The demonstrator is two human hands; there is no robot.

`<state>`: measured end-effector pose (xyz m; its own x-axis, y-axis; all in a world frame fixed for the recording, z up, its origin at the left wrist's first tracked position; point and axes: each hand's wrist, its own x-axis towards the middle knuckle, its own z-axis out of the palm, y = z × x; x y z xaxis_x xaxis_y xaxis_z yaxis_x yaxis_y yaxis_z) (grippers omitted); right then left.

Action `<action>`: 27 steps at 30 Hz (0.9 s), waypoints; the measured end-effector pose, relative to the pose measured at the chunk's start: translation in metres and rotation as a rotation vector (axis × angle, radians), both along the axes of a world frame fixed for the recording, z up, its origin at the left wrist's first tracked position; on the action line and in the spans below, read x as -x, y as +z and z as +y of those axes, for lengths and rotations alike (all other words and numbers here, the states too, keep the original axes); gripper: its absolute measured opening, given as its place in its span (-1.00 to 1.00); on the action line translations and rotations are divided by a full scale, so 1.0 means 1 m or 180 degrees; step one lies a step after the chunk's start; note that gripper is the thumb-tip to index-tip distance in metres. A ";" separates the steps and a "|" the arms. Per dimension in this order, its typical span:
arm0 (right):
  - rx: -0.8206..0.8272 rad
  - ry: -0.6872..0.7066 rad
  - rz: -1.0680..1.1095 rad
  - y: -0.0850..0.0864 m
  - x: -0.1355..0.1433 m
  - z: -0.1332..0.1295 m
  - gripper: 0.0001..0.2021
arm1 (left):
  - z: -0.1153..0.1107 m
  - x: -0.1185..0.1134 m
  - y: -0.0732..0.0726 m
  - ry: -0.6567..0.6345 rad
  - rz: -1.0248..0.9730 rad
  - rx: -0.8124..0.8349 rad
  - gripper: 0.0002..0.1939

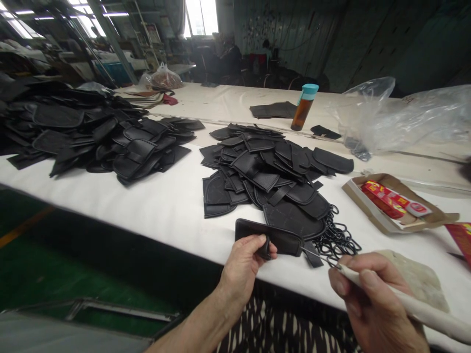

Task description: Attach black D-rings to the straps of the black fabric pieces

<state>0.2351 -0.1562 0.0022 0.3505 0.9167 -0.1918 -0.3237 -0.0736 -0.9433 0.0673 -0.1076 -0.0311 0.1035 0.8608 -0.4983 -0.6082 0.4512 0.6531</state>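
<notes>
My left hand point(246, 262) is closed on a black leather-look pouch point(274, 235), its thumb pressing a folded strap near the lower edge. The pouch is held up at the table's front edge. In my right hand point(379, 294) is an awl-like tool point(415, 304) with a long off-white handle and a thin metal shaft. The shaft points left, its tip at the right end of the pouch; whether it touches, I cannot tell. Just beyond that hand lies a heap of black metal clips point(336, 238). Behind the pouch rises a pile of similar black pouches point(257, 162).
A larger pile of black pieces point(91, 127) covers the table's left. At the right are an open cardboard box point(393, 228) with red packets, clear plastic bags point(408, 117) and a flat pale slab point(415, 274). A blue-lidded bottle point(304, 108) stands farther back.
</notes>
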 end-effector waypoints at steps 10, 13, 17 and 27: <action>0.0299 -0.0316 0.0285 0.004 0.005 -0.003 -0.68 | 0.004 0.003 0.001 -0.0017 -0.0163 0.0108 -0.84; 0.0301 -0.0279 0.0290 -0.002 0.000 -0.004 -0.70 | 0.005 0.005 0.004 -0.0098 -0.0288 0.0232 -0.85; 0.0282 -0.0158 0.0171 -0.008 -0.004 -0.006 -0.71 | 0.005 0.012 0.008 -0.0118 -0.0325 0.0558 -0.85; 0.0266 0.0080 -0.0194 -0.023 -0.015 -0.004 -0.68 | 0.099 0.121 0.078 0.0764 0.0271 -0.0230 -0.78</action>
<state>0.2503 -0.1604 -0.0210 0.3408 0.9071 -0.2469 -0.2630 -0.1601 -0.9514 -0.0534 -0.0085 0.0473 -0.1477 0.8893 -0.4327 -0.6336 0.2509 0.7318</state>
